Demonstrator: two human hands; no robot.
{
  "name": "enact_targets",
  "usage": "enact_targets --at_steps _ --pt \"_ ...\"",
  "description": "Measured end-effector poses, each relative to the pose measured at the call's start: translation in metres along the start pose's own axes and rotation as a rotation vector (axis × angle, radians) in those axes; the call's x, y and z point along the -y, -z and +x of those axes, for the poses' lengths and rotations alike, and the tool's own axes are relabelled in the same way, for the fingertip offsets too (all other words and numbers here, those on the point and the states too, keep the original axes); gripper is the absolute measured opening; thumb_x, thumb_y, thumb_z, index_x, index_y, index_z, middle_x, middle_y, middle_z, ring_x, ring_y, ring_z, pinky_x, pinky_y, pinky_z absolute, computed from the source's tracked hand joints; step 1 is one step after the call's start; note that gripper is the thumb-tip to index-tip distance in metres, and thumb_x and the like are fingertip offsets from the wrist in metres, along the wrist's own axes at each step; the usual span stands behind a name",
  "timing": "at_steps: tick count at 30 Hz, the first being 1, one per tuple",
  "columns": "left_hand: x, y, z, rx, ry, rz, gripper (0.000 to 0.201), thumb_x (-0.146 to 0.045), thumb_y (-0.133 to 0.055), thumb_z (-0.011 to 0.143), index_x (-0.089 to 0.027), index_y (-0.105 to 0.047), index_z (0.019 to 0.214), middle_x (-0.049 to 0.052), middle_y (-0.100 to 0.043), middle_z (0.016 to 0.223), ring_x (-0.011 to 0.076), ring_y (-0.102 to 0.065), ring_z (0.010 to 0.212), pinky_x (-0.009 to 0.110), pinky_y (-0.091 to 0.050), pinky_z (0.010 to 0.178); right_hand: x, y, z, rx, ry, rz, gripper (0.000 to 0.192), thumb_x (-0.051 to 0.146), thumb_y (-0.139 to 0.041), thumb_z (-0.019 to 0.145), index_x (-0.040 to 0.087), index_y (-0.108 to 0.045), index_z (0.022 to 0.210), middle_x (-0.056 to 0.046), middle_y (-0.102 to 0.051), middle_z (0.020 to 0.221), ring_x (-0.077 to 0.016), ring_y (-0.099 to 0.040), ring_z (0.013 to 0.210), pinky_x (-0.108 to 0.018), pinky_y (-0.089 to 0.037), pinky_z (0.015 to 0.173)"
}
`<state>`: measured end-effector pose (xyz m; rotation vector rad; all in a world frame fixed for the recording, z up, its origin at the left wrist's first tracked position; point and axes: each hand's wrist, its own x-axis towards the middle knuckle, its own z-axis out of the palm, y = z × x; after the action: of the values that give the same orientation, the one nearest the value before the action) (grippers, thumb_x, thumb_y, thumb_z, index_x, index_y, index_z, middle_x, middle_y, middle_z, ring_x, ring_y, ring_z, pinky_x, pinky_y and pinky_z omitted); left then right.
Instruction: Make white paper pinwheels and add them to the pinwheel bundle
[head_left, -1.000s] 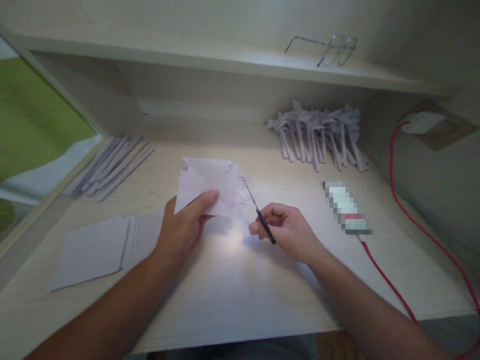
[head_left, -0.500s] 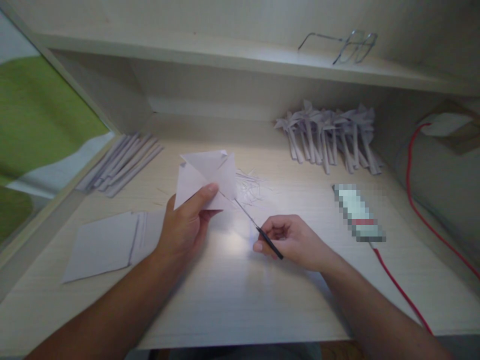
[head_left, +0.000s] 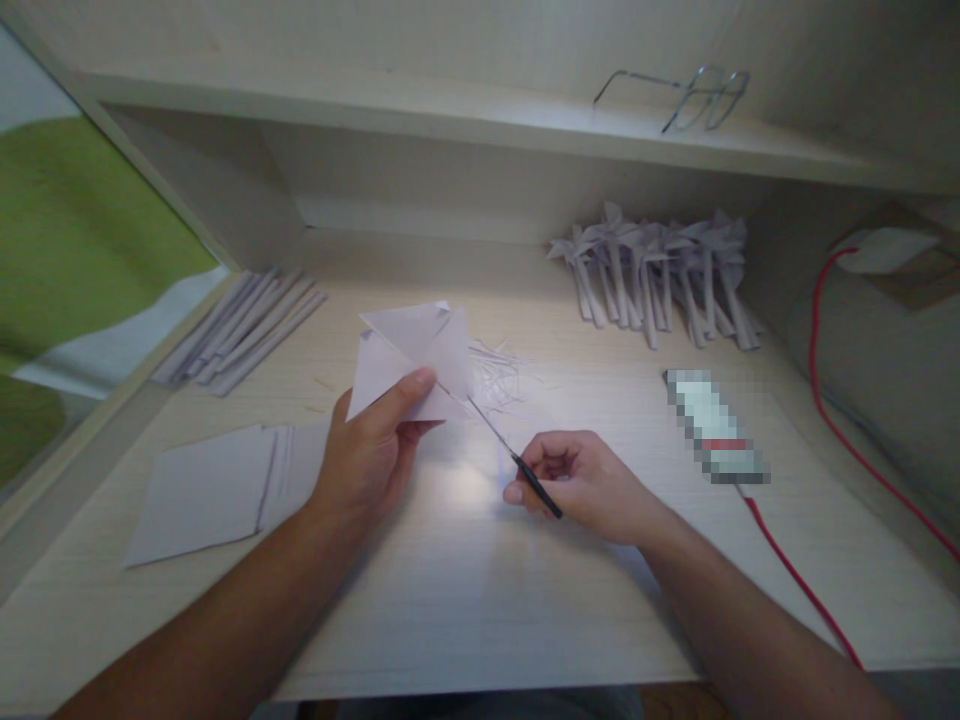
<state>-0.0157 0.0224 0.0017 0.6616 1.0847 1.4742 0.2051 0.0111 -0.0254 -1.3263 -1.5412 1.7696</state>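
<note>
Scissors (head_left: 501,443) are now nosed into the lower right edge of the paper square (head_left: 411,364), where a second ago they were off to the side pointing past it, so the cut looks underway rather than just lined up. My left hand (head_left: 373,455) is closed on the square, thumb pressed on its near face, holding it up off the desk (head_left: 480,590) just ahead of my knuckles. My right hand (head_left: 581,483) is curled tight round the black handles, blades nearly together as far as I can tell. Little paper slivers (head_left: 499,372) sit just past the blade tips. Stack of flat sheets (head_left: 214,488) is left of my left wrist, finished pinwheels (head_left: 660,275) well beyond my right hand.
</note>
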Motion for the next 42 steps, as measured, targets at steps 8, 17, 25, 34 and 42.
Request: enact_targets --at_steps 8,17,25,34,42 --pt "0.001 0.0 0.001 -0.011 -0.01 0.035 0.019 -0.029 -0.082 0.076 -0.024 -0.076 0.093 0.002 -0.08 0.109 0.0283 -0.071 0.113 0.03 -0.063 0.074 0.004 -0.003 0.0 0.02 -0.033 0.026 0.038 0.045 -0.092 0.068 0.018 -0.065 0.069 0.005 -0.057 0.054 -0.0092 -0.046 0.05 -0.024 -0.028 0.049" --pt "0.008 0.01 0.006 0.078 0.089 0.15 0.028 -0.031 -0.087 0.071 -0.017 -0.078 0.092 0.005 -0.078 0.093 0.0217 -0.071 0.081 0.029 -0.058 0.069 0.01 0.025 0.002 -0.185 0.079 -0.05 0.032 0.04 -0.091 0.068 0.018 -0.068 0.073 0.002 -0.064 0.064 -0.0115 -0.053 0.058 -0.024 -0.038 0.054" --pt "0.006 0.011 0.003 0.567 0.301 0.623 0.022 -0.035 -0.084 0.066 -0.014 -0.078 0.07 0.003 -0.069 0.063 0.0167 -0.058 0.057 0.025 -0.038 0.053 0.011 0.018 0.006 -0.338 0.221 0.209 0.033 0.028 -0.096 0.055 0.019 -0.071 0.074 0.0 -0.072 0.072 -0.0144 -0.063 0.064 -0.027 -0.05 0.062" --pt "0.025 0.004 0.001 0.348 0.298 0.145 0.033 -0.036 -0.091 0.065 -0.013 -0.078 0.085 0.01 -0.079 0.083 0.0217 -0.07 0.069 0.031 -0.055 0.069 0.001 -0.001 0.006 -0.651 0.407 0.123 0.026 0.028 -0.088 0.07 0.021 -0.064 0.075 0.0 -0.071 0.074 -0.0144 -0.063 0.066 -0.027 -0.049 0.062" --pt "0.032 0.008 -0.002 0.272 0.273 0.289 0.03 -0.036 -0.09 0.069 -0.013 -0.08 0.085 0.007 -0.079 0.08 0.0207 -0.07 0.066 0.028 -0.053 0.061 -0.006 -0.017 0.005 -0.636 0.474 -0.02 0.022 0.029 -0.087 0.076 0.021 -0.066 0.076 -0.002 -0.071 0.079 -0.0168 -0.064 0.074 -0.032 -0.051 0.073"
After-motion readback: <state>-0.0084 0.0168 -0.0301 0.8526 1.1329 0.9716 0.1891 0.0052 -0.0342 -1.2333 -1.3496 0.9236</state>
